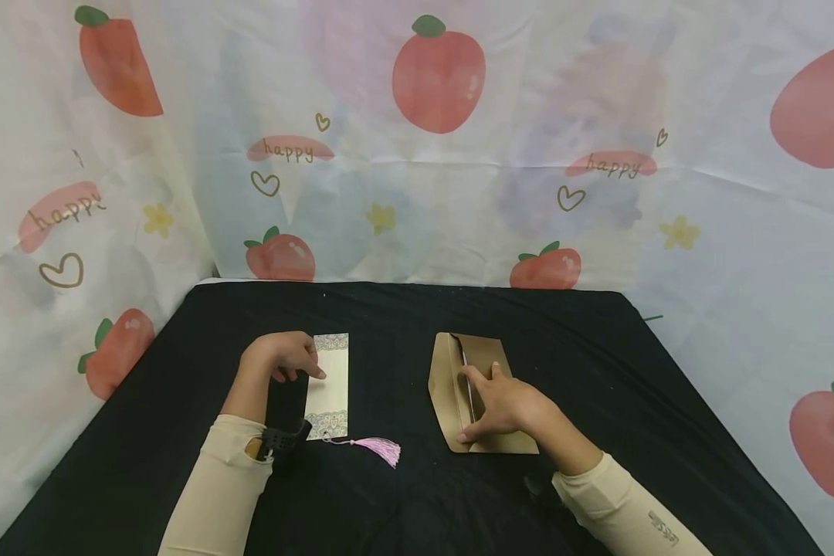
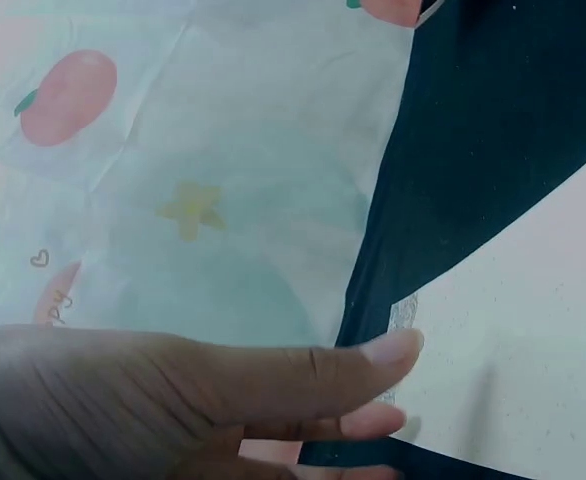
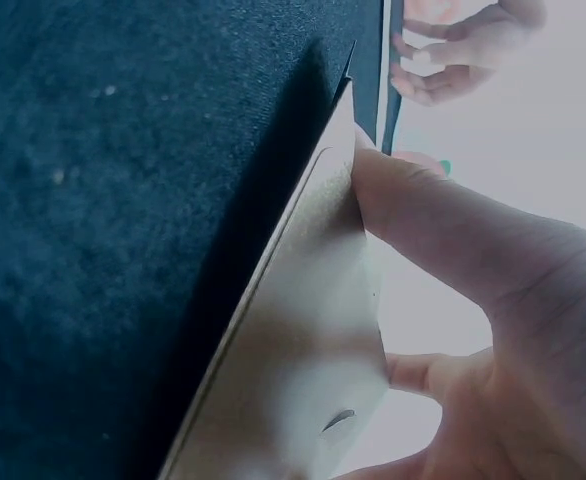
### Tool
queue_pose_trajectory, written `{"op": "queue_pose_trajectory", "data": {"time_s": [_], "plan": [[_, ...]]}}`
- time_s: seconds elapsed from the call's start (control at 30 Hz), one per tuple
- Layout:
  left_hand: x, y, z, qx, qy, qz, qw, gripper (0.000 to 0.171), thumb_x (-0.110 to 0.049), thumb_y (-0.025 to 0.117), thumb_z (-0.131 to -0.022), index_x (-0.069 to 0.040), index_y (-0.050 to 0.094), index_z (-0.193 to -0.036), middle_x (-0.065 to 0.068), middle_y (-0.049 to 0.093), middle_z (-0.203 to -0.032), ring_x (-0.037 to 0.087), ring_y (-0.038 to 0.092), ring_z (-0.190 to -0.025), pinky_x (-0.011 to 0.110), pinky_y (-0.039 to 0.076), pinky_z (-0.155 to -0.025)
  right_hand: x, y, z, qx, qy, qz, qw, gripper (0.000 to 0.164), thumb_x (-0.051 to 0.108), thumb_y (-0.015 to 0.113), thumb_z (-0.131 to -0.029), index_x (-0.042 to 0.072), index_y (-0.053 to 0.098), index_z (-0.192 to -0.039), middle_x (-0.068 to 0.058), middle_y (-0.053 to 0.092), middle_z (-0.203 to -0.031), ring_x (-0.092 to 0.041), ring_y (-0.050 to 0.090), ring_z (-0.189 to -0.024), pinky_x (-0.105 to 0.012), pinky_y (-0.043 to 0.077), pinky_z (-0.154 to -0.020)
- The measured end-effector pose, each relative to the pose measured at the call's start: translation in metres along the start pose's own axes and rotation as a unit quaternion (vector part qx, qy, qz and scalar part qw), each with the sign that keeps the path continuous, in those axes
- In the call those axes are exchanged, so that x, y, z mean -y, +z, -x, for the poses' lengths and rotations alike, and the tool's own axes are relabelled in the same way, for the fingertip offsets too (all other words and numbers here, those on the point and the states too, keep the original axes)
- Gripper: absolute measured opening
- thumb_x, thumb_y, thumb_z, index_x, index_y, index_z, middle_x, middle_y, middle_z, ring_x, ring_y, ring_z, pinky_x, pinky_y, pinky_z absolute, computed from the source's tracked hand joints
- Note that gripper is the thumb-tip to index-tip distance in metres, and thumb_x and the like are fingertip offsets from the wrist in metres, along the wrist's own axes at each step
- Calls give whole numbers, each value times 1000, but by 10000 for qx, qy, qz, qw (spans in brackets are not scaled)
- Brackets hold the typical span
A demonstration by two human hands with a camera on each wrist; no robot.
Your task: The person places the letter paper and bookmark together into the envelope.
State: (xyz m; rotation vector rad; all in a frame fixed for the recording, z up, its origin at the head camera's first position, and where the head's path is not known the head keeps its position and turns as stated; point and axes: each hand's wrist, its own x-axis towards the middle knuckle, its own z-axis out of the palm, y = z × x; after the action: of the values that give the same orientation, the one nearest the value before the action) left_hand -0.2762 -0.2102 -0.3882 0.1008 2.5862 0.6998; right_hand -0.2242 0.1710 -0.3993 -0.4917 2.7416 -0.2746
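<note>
A cream bookmark point(image 1: 330, 378) with lacy patterned ends lies on the black cloth, a pink tassel point(image 1: 380, 448) trailing from its near end. Over its left edge hovers my left hand point(image 1: 290, 354), thumb and fingers apart with nothing between them. In the left wrist view the thumb overlaps the bookmark point(image 2: 513, 340). To the right lies a brown paper envelope point(image 1: 445, 386), its flap folded out leftward and a pale strip showing along the opening. My right hand point(image 1: 503, 405) grips the envelope at that opening, thumb near its front end and index finger farther back.
Black cloth point(image 1: 403, 502) covers the table. A white curtain point(image 1: 445, 201) printed with fruit, hearts and "happy" stands behind and at both sides. A dark wrist strap point(image 1: 285, 439) sits on the left wrist, close to the bookmark's near end.
</note>
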Motion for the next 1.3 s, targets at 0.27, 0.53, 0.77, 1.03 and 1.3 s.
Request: {"op": "queue_pose_trajectory", "data": {"time_s": [0.27,0.53,0.77,1.03,1.3], "plan": [[3,-2,4,-280,-324,-224,9988,33,-20,86,-86,-10,59,-70,3,46,-67,18,44,-62,33,42,-58,-1,1,-2,28,23,-18,10000,107,56,91,-73,17,35,-156,-44,23,-155,-49,65,-102,-57,53,-82],[8,-5,3,-186,-709,-914,9931,64,-25,90,-82,15,60,-122,27,64,-118,43,62,-112,53,52,-95,-1,0,0,59,36,-8,10000,108,57,90,-73,18,34,-156,-45,21,-155,-53,63,-107,-58,53,-82],[0,-1,2,-145,-820,-868,9927,54,-26,91,-81,11,68,-112,20,68,-104,30,67,-85,36,57,-71,0,-1,0,19,13,7,10000,107,56,91,-73,18,34,-156,-44,23,-154,-50,65,-102,-57,53,-80],[-13,11,-4,-429,-960,-232,9942,93,-29,88,-84,14,37,-149,27,59,-119,30,64,-76,34,56,-64,0,-1,1,20,19,-8,10000,107,56,91,-73,18,34,-156,-44,23,-154,-50,64,-103,-58,53,-80],[-29,26,-17,-859,-826,258,9925,119,-21,90,-82,7,5,-160,40,38,-147,38,63,-91,38,56,-63,0,0,0,38,19,-15,10000,108,56,91,-73,17,34,-157,-45,21,-155,-50,64,-103,-58,53,-82]]}}
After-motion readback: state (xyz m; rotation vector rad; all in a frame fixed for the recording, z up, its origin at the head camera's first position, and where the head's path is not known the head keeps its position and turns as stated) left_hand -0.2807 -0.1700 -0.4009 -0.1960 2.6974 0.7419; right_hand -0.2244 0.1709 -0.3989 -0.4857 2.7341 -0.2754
